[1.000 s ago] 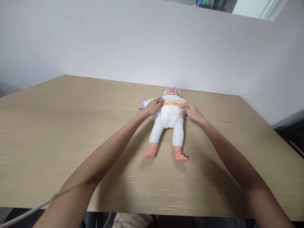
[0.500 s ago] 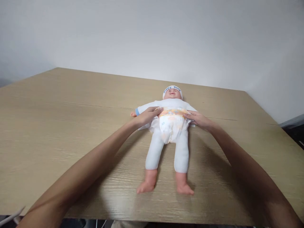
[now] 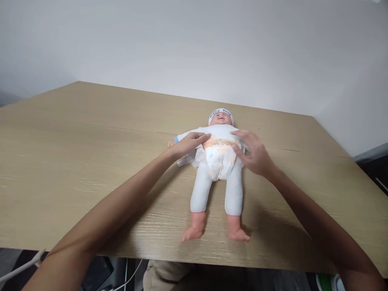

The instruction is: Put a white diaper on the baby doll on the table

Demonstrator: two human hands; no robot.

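A baby doll (image 3: 203, 190) in white clothes and a cap with blue lettering lies on its back, feet toward me. Around its hips is a white diaper (image 3: 221, 159) with an orange printed waistband. My left hand (image 3: 191, 143) is closed on the diaper's waist at the left side, thumb on top. My right hand (image 3: 255, 152) is over the right end of the waistband, thumb and fingers apart and slightly blurred. It hides the doll's arm on that side. White diaper material sticks out under my left hand.
The doll lies on a wide wooden table (image 3: 91, 161) with a pale wall (image 3: 194, 48) behind it. Below the near edge are white cables (image 3: 22, 267) at the left and a green and white object (image 3: 325, 281) at the right.
My right hand has lifted off the diaper's side, moved up and inward, and spread its fingers. My left hand stays at the waist, slightly higher. The view has tilted down a little.
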